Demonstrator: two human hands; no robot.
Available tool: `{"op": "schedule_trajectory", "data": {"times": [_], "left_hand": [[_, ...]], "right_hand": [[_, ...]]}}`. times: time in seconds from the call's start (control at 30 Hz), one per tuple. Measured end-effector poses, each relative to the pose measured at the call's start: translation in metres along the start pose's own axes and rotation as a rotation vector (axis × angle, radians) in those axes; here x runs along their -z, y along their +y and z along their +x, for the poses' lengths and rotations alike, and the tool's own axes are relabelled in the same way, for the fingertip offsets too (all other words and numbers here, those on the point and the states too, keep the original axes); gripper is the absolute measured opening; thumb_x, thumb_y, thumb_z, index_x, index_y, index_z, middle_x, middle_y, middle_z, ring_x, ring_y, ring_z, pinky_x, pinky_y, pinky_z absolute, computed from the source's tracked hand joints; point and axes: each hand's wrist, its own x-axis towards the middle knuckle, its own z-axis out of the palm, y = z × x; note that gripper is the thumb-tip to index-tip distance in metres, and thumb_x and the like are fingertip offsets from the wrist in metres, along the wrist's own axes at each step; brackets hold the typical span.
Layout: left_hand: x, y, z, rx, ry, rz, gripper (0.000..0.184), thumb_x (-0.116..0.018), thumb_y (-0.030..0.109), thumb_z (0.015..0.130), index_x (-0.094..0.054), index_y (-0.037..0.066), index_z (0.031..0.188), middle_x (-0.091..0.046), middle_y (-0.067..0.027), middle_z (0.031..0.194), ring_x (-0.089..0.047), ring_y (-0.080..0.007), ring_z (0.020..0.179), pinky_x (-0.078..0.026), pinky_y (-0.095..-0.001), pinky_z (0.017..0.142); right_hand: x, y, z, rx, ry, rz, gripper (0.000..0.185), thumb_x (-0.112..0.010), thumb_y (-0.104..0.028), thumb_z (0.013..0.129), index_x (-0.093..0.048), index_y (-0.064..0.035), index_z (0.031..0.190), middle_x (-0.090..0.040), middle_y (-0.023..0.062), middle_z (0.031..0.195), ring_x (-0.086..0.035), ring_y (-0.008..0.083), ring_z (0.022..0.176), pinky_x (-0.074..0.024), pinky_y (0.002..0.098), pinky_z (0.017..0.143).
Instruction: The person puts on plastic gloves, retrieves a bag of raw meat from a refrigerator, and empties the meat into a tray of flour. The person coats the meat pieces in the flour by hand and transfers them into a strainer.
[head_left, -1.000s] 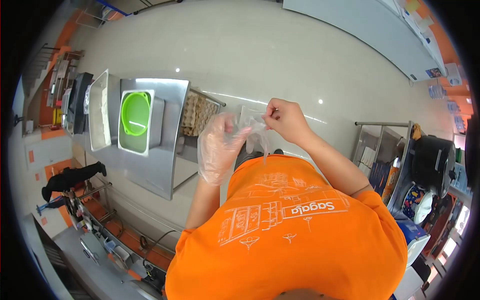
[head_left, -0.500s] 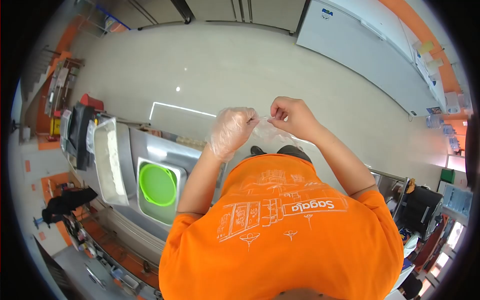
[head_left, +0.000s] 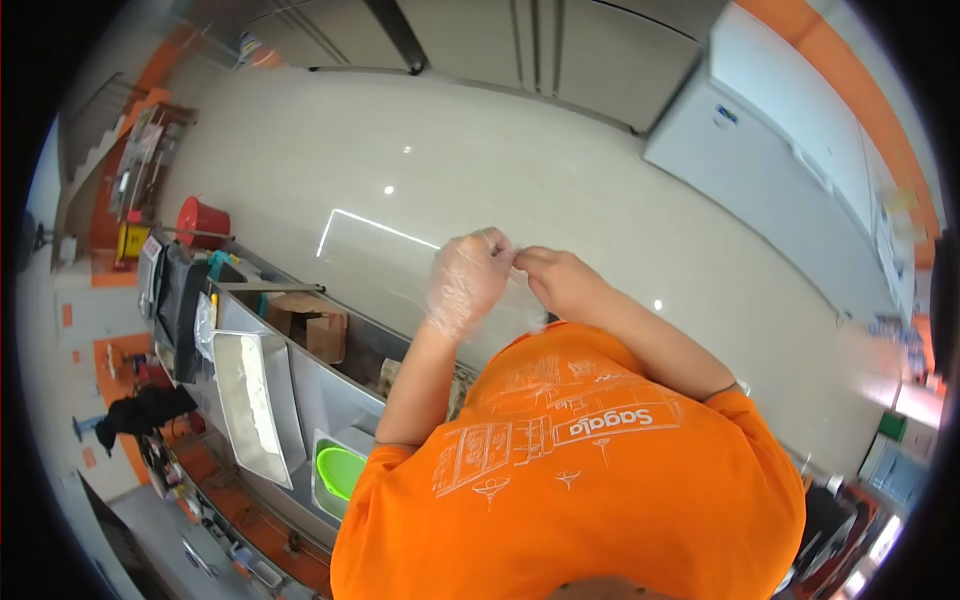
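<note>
My left hand [head_left: 468, 280] wears a clear plastic glove that reaches the wrist. Its fingers pinch the edge of a second clear plastic glove [head_left: 522, 305], which hangs down between the hands. Bare and close beside it, my right hand [head_left: 567, 283] has its thumb and fingers pressed together on the same thin plastic. The fingertips of both hands nearly touch, in front of the orange shirt [head_left: 570, 470].
On the steel table [head_left: 325, 390] at the left stand a long metal pan [head_left: 262, 405] with white contents and a pan with a green bowl [head_left: 341, 472]. Cardboard [head_left: 325, 335] lies below. A red bucket [head_left: 203, 222] and a white chest freezer [head_left: 770, 190] stand farther off.
The view has swung, so the table now lies lower left and more of the freezer shows. The hands have come closer together, still on the loose glove.
</note>
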Motion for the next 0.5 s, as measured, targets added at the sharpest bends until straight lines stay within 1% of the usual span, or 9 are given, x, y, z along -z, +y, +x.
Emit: {"op": "schedule_trajectory", "data": {"times": [0.07, 0.17, 0.23, 0.27, 0.33, 0.37, 0.4, 0.47, 0.5], "left_hand": [[0.004, -0.003, 0.040, 0.034, 0.059, 0.046, 0.014, -0.069, 0.016, 0.088, -0.072, 0.002, 0.090, -0.070, -0.0197, 0.080, -0.070, -0.0366, 0.075, -0.055, -0.0418, 0.067], [0.017, -0.009, 0.088, 0.130, 0.123, 0.086, 0.015, -0.067, 0.015, 0.090, -0.071, 0.001, 0.090, -0.070, -0.0201, 0.080, -0.070, -0.0371, 0.076, -0.055, -0.0428, 0.067], [0.029, -0.018, 0.116, 0.192, 0.225, 0.092, 0.014, -0.065, 0.014, 0.092, -0.071, 0.001, 0.091, -0.070, -0.0211, 0.082, -0.070, -0.0373, 0.076, -0.055, -0.0431, 0.067], [0.034, -0.023, 0.127, 0.147, 0.249, 0.030, 0.013, -0.064, 0.012, 0.091, -0.071, 0.001, 0.092, -0.070, -0.0209, 0.081, -0.069, -0.0375, 0.074, -0.055, -0.0430, 0.066], [0.045, -0.045, 0.143, 0.101, 0.370, -0.057, 0.012, -0.061, 0.007, 0.089, -0.070, 0.001, 0.092, -0.069, -0.0204, 0.081, -0.068, -0.0380, 0.072, -0.054, -0.0427, 0.065], [0.045, -0.066, 0.154, -0.063, 0.424, -0.006, 0.011, -0.061, 0.005, 0.085, -0.070, 0.001, 0.091, -0.069, -0.0198, 0.080, -0.067, -0.0369, 0.070, -0.054, -0.0416, 0.064], [0.046, -0.085, 0.166, -0.218, 0.465, 0.068, 0.011, -0.061, 0.002, 0.082, -0.070, 0.001, 0.089, -0.068, -0.0192, 0.078, -0.067, -0.0359, 0.068, -0.054, -0.0404, 0.062], [0.054, -0.093, 0.183, 0.116, 0.343, 0.604, 0.009, -0.064, 0.001, 0.074, -0.068, 0.000, 0.082, -0.067, -0.0169, 0.075, -0.067, -0.0334, 0.067, -0.054, -0.0389, 0.061], [0.070, -0.104, 0.193, 0.115, 0.411, 0.554, 0.008, -0.065, 0.001, 0.074, -0.067, 0.000, 0.081, -0.067, -0.0172, 0.075, -0.067, -0.0329, 0.067, -0.055, -0.0389, 0.061]], "right_hand": [[0.011, 0.014, 0.046, -0.085, -0.120, -0.020, 0.028, -0.050, -0.003, 0.093, -0.067, -0.0018, 0.115, -0.066, 0.0158, 0.113, -0.066, 0.0397, 0.103, -0.0553, 0.0466, 0.088], [0.036, 0.027, 0.113, 0.031, -0.099, 0.098, 0.030, -0.053, 0.006, 0.086, -0.065, 0.0032, 0.113, -0.064, 0.0210, 0.106, -0.064, 0.0435, 0.098, -0.0542, 0.0478, 0.087], [0.042, 0.041, 0.162, 0.139, -0.137, 0.182, 0.031, -0.053, 0.004, 0.088, -0.065, 0.0019, 0.117, -0.066, 0.0188, 0.114, -0.066, 0.0389, 0.105, -0.0548, 0.0447, 0.089], [0.042, 0.045, 0.186, 0.208, -0.177, 0.221, 0.032, -0.053, 0.003, 0.089, -0.065, 0.0012, 0.119, -0.067, 0.0176, 0.118, -0.066, 0.0367, 0.109, -0.0551, 0.0431, 0.089], [0.024, 0.072, 0.231, 0.092, -0.300, 0.386, 0.032, -0.056, 0.002, 0.090, -0.066, 0.0003, 0.121, -0.067, 0.0172, 0.125, -0.066, 0.0326, 0.116, -0.0534, 0.0409, 0.095], [0.007, 0.084, 0.257, 0.043, -0.393, 0.468, 0.033, -0.058, 0.002, 0.091, -0.066, -0.0002, 0.122, -0.067, 0.0170, 0.129, -0.065, 0.0305, 0.120, -0.0526, 0.0398, 0.098], [-0.009, 0.089, 0.283, 0.168, -0.343, 0.480, 0.034, -0.061, -0.001, 0.091, -0.066, -0.0018, 0.125, -0.066, 0.0156, 0.133, -0.063, 0.0283, 0.123, -0.0505, 0.0388, 0.101], [-0.039, 0.075, 0.333, 0.305, -0.256, 0.498, 0.038, -0.065, -0.009, 0.093, -0.066, -0.0031, 0.130, -0.067, 0.0133, 0.136, -0.062, 0.0275, 0.127, -0.0482, 0.0382, 0.106], [-0.050, 0.071, 0.355, 0.329, -0.273, 0.467, 0.041, -0.066, -0.012, 0.093, -0.064, -0.0023, 0.133, -0.066, 0.0133, 0.137, -0.061, 0.0280, 0.128, -0.0475, 0.0383, 0.107]]}}
